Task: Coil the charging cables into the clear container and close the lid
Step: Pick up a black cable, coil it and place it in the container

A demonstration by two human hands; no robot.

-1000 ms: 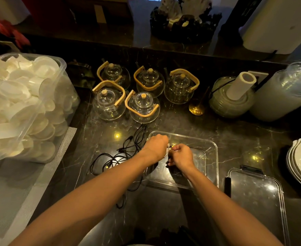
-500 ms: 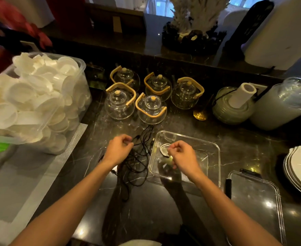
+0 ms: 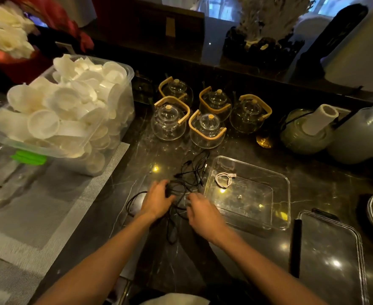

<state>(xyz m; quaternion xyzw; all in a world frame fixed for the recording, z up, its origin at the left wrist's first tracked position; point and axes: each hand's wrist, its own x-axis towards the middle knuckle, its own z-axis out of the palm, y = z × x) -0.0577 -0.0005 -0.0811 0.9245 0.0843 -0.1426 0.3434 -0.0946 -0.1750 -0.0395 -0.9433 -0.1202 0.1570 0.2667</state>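
Now both hands sit low-centre in the frame on the black cable tangle (image 3: 188, 179); the left hand (image 3: 157, 202) curls round a strand, while the right hand's (image 3: 199, 209) grip I cannot tell; the tangle runs up and away from them; the clear container (image 3: 278, 216), just right, nearer the right hand, holds one coiled white cable (image 3: 223, 179); the lid (image 3: 330, 252) lies lower right.

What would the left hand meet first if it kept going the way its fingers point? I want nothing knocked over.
The left hand points up and right, already at the black cables. Those come first; beyond them, probably the clear container corner, though depth is unclear.
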